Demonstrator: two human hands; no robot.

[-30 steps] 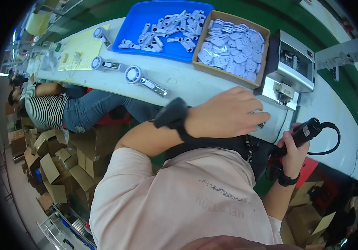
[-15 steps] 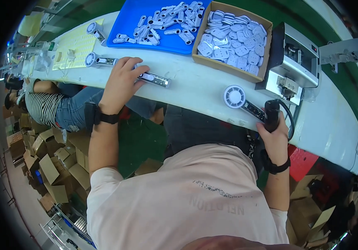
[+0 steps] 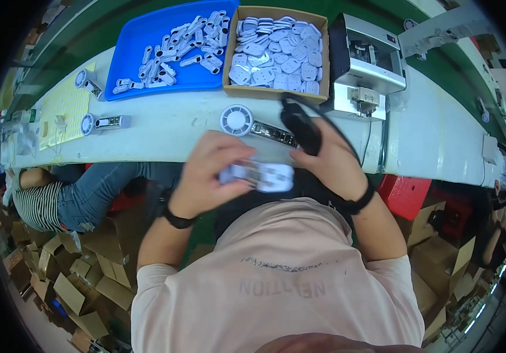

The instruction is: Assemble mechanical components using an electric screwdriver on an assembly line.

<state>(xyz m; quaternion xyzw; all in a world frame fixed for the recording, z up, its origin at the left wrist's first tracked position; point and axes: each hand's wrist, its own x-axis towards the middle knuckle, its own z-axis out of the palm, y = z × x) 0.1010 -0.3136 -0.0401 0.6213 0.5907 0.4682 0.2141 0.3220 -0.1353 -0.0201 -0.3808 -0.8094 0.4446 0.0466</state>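
Note:
My left hand [image 3: 213,173] is closed on a white part [image 3: 273,177], held just off the table's near edge. Motion smears it, and my fingers cover its left end, so its exact kind is unclear. A black corded tool like an electric screwdriver [image 3: 303,126] is gripped in my right hand [image 3: 338,159]. Beside that tool, a white handheld fan [image 3: 236,120] lies on the table. Its round grille faces up, and its opened handle [image 3: 273,133] shows the inner parts. The tool hides the handle's far end, so I cannot tell whether they touch.
Along the back of the white table [image 3: 176,115] stand a blue tray [image 3: 117,67] of small white parts, a cardboard box [image 3: 276,93] of white covers and a silver-black machine [image 3: 370,76]. Further fans [image 3: 88,124] lie left, near a yellow sheet [image 3: 65,112]. Another person [image 3: 44,200] sits left.
My left hand has lifted a part off the table and brought it rightward, in front of my body. The whole view has shifted; my right hand still holds the screwdriver by the fan.

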